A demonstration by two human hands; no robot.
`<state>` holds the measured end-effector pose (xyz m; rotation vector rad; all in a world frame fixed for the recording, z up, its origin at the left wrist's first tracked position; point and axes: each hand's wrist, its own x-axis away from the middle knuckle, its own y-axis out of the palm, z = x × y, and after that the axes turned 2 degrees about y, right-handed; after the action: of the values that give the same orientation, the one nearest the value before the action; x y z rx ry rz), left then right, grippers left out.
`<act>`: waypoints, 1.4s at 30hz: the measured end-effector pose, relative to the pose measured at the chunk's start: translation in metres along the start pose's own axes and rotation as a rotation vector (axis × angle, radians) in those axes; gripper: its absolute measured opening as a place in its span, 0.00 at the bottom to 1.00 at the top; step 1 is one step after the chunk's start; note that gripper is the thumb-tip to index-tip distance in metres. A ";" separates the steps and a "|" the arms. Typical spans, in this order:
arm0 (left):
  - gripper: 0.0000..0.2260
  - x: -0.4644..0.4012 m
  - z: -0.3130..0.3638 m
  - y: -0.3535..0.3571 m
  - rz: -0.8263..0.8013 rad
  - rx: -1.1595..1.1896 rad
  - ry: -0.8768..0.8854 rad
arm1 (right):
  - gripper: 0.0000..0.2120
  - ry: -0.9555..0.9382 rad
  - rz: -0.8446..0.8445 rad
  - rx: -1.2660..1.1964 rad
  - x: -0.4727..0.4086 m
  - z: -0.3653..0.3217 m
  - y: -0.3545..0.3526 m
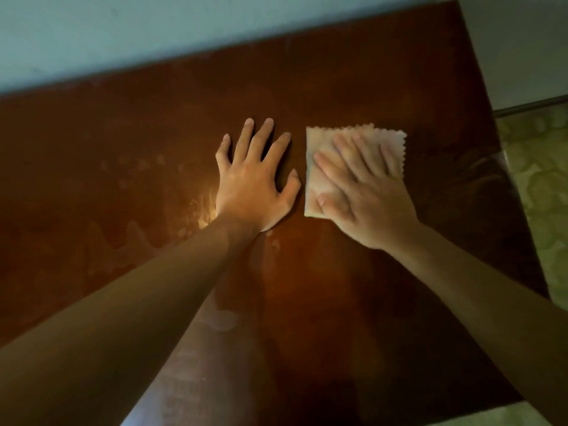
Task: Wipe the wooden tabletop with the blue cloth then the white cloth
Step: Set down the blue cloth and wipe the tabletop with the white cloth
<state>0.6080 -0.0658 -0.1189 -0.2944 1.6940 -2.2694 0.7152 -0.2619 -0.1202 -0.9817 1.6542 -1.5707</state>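
A dark brown wooden tabletop (353, 72) fills most of the view. A folded white cloth (322, 142) with zigzag edges lies flat on it, right of centre. My right hand (365, 192) presses down on the cloth with its fingers straight and spread. My left hand (255, 179) rests flat on the bare wood just left of the cloth, fingers spread, holding nothing. The blue cloth is not in view.
A pale wall (153, 32) runs along the table's far edge. The table's right edge drops to a green patterned floor (541, 186). Faint smears and a bright glare mark (206, 207) show on the wood left of my left wrist.
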 end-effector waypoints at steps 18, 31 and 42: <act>0.23 0.017 0.010 -0.011 -0.008 0.111 0.125 | 0.32 0.122 -0.083 0.001 0.034 -0.021 -0.003; 0.21 0.102 0.043 0.015 0.025 0.065 0.179 | 0.31 0.040 -0.019 0.015 0.096 -0.027 0.008; 0.23 0.103 0.044 0.017 -0.004 0.042 0.181 | 0.30 0.158 -0.034 -0.022 0.155 -0.068 0.010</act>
<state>0.5283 -0.1461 -0.1239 -0.0845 1.7288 -2.3946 0.5768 -0.3603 -0.1189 -0.9211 1.7735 -1.6938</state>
